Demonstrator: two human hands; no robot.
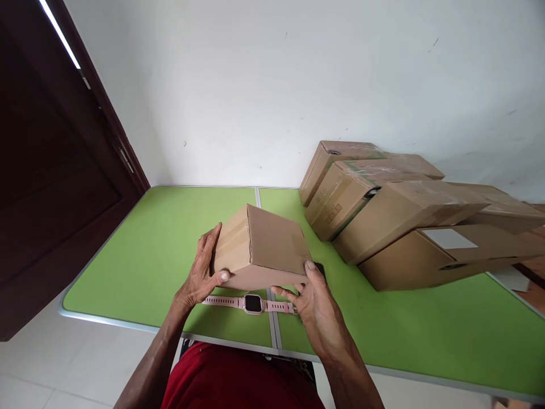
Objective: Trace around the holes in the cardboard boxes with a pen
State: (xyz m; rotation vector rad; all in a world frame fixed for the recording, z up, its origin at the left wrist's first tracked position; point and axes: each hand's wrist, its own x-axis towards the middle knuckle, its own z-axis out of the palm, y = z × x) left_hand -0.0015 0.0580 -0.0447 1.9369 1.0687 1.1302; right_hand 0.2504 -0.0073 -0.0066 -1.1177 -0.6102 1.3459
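A small brown cardboard box (279, 236) with tape along one side is held tilted between my two hands over the table. My left hand (201, 272) grips its left end, thumb on the near face and fingers along the far side. At the right near corner, my right hand (317, 301) holds the box with its thumb on top and fingers below. Under the box's near edge lies a pink smartwatch (253, 304) with its strap stretched out flat. A dark flat object (319, 269) lies partly hidden behind my right hand; I cannot make out its kind.
Several larger cardboard boxes (409, 199) stand leaning together on the right of the green folding table (128, 255). One carries a white label (450, 238). A white wall (238, 96) rises behind the table, and a dark door (55, 159) is at the left.
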